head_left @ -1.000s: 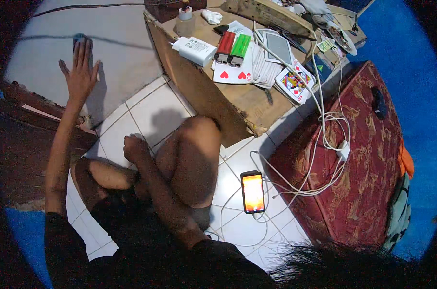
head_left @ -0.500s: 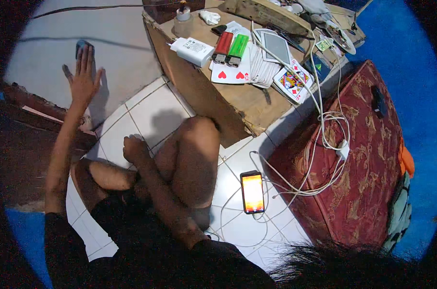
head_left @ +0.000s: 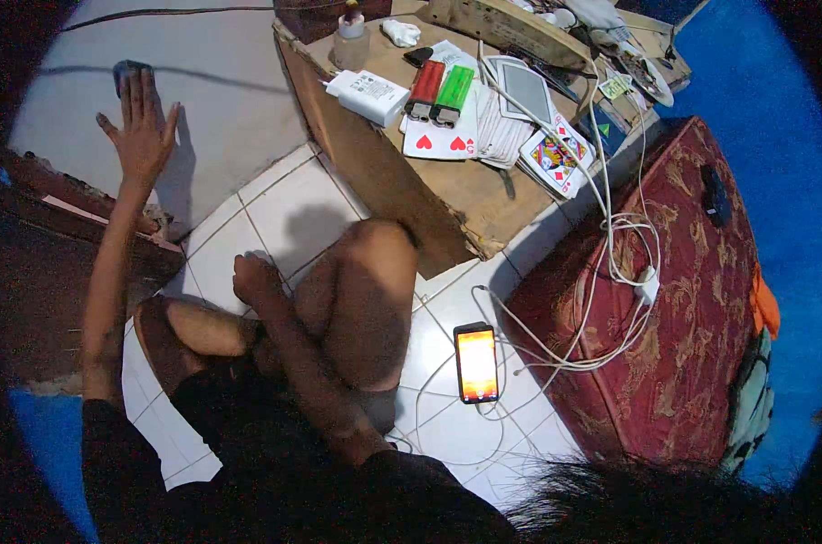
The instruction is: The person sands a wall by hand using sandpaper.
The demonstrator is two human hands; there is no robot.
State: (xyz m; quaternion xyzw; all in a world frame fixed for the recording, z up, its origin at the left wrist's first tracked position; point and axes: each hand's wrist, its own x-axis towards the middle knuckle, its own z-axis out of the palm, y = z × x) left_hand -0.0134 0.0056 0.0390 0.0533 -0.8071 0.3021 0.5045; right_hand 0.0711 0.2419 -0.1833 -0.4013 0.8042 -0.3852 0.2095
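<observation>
Up at the left, my left hand (head_left: 141,138) is open, its fingers stretched out and its thumb apart. Its fingertips lie over a small dark blue-grey pad (head_left: 121,78) against the pale wall (head_left: 221,122); I cannot tell whether it is cloth, sponge or abrasive paper. My right hand (head_left: 259,279) is closed in a fist above my bent legs, near the raised knee (head_left: 375,249). Whatever it may hold is hidden inside the fingers.
A low wooden table (head_left: 438,213) bears playing cards (head_left: 556,159), a red lighter (head_left: 425,89), a green lighter (head_left: 453,95) and a white charger (head_left: 367,97). A lit phone (head_left: 477,363) lies on white tiles beside white cables (head_left: 592,358) and a maroon patterned cushion (head_left: 674,317).
My left hand has moved a little left and upward along the wall, and the dark pad has gone with it. My right hand stays closed in nearly the same place.
</observation>
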